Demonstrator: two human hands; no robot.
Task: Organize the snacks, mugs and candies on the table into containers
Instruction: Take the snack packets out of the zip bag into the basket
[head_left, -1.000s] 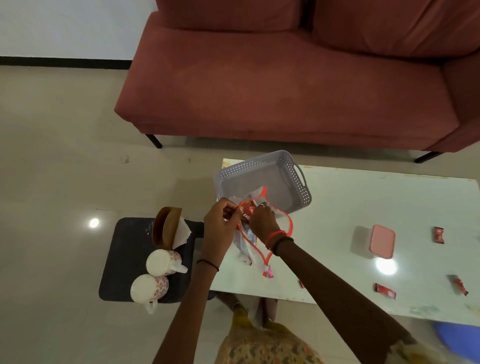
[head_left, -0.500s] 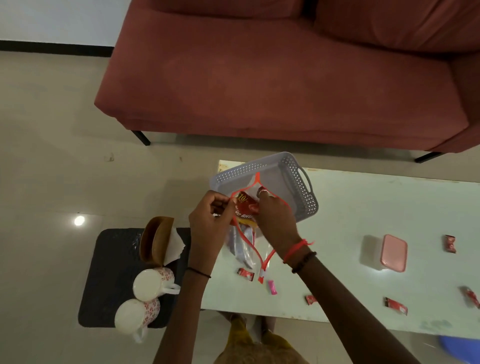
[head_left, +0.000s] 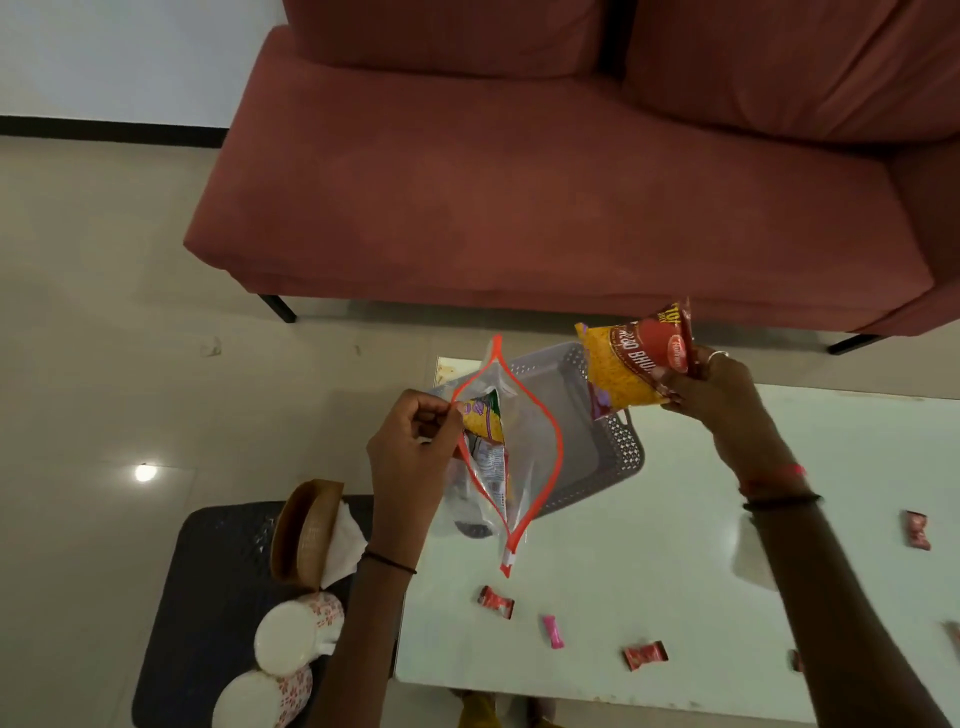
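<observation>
Setting: domestic living room. Evidence: a rust-red upholstered fabric sofa (head_left: 545, 171) with two back cushions, on thin black metal legs, stands against a plain pale wall with a dark skirting strip. Floor is glossy beige tile (head_left: 104, 322), reflecting a ceiling light as a bright spot. In front of the sofa stands a low coffee table with a white glossy top (head_left: 675, 561). Beside it, lower, a small dark textured side table (head_left: 208, 597) carries two white ceramic mugs with a red floral print (head_left: 291, 639) and a brown woven napkin holder with white paper napkins (head_left: 306, 530). Household furnishings throughout; no workbench or commercial fittings.
</observation>
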